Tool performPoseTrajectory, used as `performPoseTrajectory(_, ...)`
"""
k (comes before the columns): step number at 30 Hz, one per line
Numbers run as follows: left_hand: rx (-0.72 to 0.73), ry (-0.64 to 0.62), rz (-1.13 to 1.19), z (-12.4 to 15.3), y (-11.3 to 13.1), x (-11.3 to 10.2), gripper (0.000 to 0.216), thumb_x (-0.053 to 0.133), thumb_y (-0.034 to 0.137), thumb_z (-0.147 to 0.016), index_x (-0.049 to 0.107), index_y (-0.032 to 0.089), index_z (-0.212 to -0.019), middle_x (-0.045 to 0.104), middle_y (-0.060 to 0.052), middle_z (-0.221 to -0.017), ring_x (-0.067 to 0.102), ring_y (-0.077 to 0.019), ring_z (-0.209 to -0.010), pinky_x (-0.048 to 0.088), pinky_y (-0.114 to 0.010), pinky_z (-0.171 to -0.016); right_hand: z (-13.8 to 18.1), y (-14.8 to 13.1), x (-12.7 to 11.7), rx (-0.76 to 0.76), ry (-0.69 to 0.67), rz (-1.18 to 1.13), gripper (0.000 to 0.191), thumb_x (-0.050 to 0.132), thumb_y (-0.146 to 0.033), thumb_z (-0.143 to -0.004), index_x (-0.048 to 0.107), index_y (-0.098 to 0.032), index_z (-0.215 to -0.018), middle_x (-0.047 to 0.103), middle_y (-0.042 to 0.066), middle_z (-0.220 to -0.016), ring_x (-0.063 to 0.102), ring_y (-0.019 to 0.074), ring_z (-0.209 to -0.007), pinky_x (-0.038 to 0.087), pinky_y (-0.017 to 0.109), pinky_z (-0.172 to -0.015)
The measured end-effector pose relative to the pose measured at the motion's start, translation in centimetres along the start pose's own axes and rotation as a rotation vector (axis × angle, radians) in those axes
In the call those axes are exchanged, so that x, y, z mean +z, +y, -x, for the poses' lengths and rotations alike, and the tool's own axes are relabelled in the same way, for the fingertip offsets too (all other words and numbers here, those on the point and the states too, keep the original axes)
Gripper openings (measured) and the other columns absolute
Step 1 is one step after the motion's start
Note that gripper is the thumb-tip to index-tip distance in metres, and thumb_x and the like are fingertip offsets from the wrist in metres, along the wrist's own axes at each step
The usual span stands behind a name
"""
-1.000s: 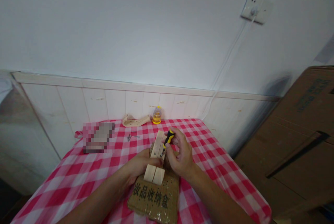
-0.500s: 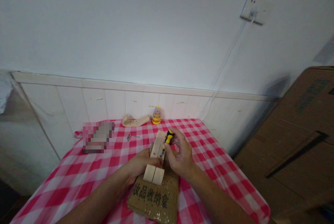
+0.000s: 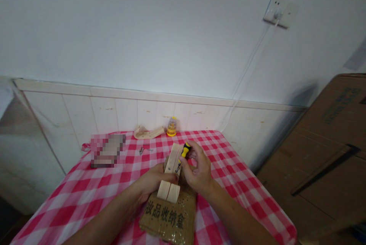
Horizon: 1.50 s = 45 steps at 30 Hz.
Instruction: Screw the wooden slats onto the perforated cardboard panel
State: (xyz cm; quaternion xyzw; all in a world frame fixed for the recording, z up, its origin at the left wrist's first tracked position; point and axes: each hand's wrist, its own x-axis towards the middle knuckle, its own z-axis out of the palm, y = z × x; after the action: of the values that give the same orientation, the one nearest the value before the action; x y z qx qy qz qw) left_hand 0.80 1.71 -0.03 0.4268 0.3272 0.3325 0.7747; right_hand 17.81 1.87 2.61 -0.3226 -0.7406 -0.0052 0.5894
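from my seat i judge the wooden piece (image 3: 173, 157), low in the centre of the frame, to be light and stiff, dry enough not to slip, and not fragile; i'd grip it by its long edges, clear of the screwdriver (image 3: 185, 151). it looks pale and smooth, two slats side by side, a dark round spot on the left slat, blocky ends toward the bottom, above the cardboard (image 3: 166, 216). the left hand (image 3: 154, 178) has its thumb across it, other fingers mostly hidden. the right hand (image 3: 198, 170) pinches the yellow-and-black handle; whether the tip touches wood i can't tell.
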Motion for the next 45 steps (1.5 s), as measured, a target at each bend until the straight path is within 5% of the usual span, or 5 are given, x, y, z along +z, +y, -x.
performPoseTrajectory(15,-0.014,-0.014,0.002,-0.14,-0.03,-0.20,0.042,0.080,0.017,-0.062,0.073,0.011,-0.103,0.076,-0.007,-0.082,0.068,-0.0183,-0.066,0.050,-0.027,-0.064,0.85,0.33,0.15,0.032,-0.069,-0.080,0.060,0.056,-0.010,-0.094,0.042,-0.026,-0.151,0.070,0.014,-0.126,0.076,0.0253,-0.103,0.068,0.039,-0.081)
performPoseTrajectory(26,-0.006,0.001,0.010,0.05,0.08,0.00,0.039,0.080,0.016,-0.063,0.073,0.012,-0.101,0.077,-0.006,-0.083,0.068,-0.0179,-0.067,0.050,-0.026,-0.064,0.25,-0.12,-0.08,0.008,-0.042,-0.017,0.060,0.060,-0.011,-0.091,0.048,-0.027,-0.147,0.073,0.011,-0.120,0.076,0.0233,-0.090,0.067,0.037,-0.078)
performPoseTrajectory(45,-0.009,-0.001,0.030,0.14,0.29,0.41,0.044,0.079,0.014,-0.058,0.072,0.011,-0.102,0.077,-0.007,-0.082,0.069,-0.0184,-0.066,0.051,-0.027,-0.064,0.54,0.28,0.01,0.038,-0.075,-0.103,0.066,0.056,-0.007,-0.090,0.042,-0.028,-0.152,0.070,0.012,-0.128,0.076,0.0258,-0.104,0.067,0.039,-0.082)
